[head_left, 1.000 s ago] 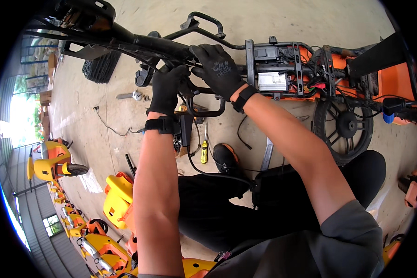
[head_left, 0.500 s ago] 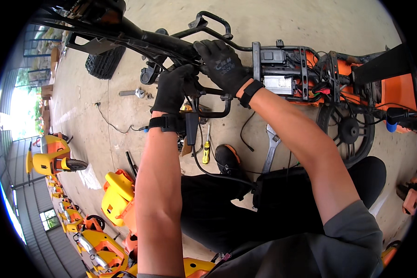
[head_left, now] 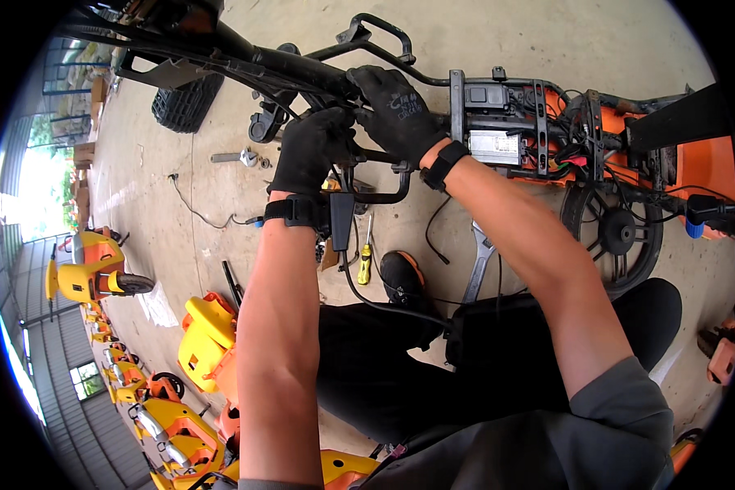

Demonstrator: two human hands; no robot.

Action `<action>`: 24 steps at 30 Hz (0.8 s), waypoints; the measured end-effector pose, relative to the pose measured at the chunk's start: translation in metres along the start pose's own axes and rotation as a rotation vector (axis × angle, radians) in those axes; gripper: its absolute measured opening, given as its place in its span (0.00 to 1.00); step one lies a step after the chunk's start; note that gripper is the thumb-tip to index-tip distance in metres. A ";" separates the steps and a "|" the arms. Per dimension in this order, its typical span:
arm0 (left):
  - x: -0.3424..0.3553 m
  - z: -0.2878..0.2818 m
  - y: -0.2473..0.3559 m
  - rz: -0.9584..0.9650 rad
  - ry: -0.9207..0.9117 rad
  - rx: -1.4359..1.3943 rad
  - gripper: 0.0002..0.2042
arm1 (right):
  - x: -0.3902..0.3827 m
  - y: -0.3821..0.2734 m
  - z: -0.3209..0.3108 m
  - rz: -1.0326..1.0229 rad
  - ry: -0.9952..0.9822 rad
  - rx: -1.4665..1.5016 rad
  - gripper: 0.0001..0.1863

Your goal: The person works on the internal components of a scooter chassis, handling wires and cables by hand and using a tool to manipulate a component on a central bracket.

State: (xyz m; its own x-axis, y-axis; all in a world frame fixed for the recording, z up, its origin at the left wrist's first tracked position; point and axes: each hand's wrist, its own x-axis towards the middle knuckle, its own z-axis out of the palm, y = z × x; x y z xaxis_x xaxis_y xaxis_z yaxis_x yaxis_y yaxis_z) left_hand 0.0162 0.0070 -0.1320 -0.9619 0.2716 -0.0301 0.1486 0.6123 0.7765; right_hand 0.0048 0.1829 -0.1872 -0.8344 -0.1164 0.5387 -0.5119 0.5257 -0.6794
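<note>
Both my hands wear black gloves and work close together at the dark tube [head_left: 302,72] of a stripped scooter frame, where black cables run along it. My left hand [head_left: 312,151] is closed below the tube, its fingertips bent in toward the cables. From the right, my right hand [head_left: 396,114] reaches over the tube, with its fingers curled down beside the left fingertips. What the fingers pinch is hidden by the gloves and the dark parts. A black rectangular box [head_left: 342,220] with a cable hangs just below my left wrist.
Right of my hands the frame carries a silver module [head_left: 496,148], with wiring and a wheel [head_left: 616,233] beyond. On the floor lie a yellow screwdriver [head_left: 366,260], a large adjustable wrench [head_left: 480,260] and a smaller one [head_left: 235,157]. Yellow body parts [head_left: 207,343] and parked scooters [head_left: 94,273] stand left.
My hands stay at the same spot on the frame, with only small shifts of the fingers. The view has moved slightly.
</note>
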 end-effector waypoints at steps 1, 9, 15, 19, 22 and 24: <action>0.001 -0.001 0.000 0.020 -0.007 0.041 0.08 | -0.001 -0.003 0.001 0.019 0.012 0.018 0.28; 0.004 -0.003 -0.003 0.158 -0.032 0.245 0.12 | 0.002 -0.013 -0.002 0.157 -0.010 0.051 0.28; 0.013 0.013 0.021 -0.238 0.311 -0.497 0.09 | -0.001 -0.013 0.007 0.172 0.034 -0.014 0.29; 0.017 0.012 0.006 -0.141 0.356 -0.259 0.12 | 0.000 -0.013 0.006 0.091 0.031 -0.091 0.29; 0.020 0.011 0.000 -0.104 0.370 -0.235 0.11 | 0.002 -0.012 0.001 0.053 -0.022 -0.139 0.29; 0.019 0.014 -0.001 -0.083 0.380 -0.206 0.11 | 0.005 -0.013 0.002 0.054 -0.058 -0.202 0.29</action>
State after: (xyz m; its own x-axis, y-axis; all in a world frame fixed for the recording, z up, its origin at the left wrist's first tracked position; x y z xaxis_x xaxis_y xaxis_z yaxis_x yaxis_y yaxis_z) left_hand 0.0005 0.0218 -0.1421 -0.9904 -0.0884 0.1066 0.0558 0.4496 0.8915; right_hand 0.0071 0.1743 -0.1769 -0.8727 -0.1291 0.4708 -0.4202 0.6898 -0.5896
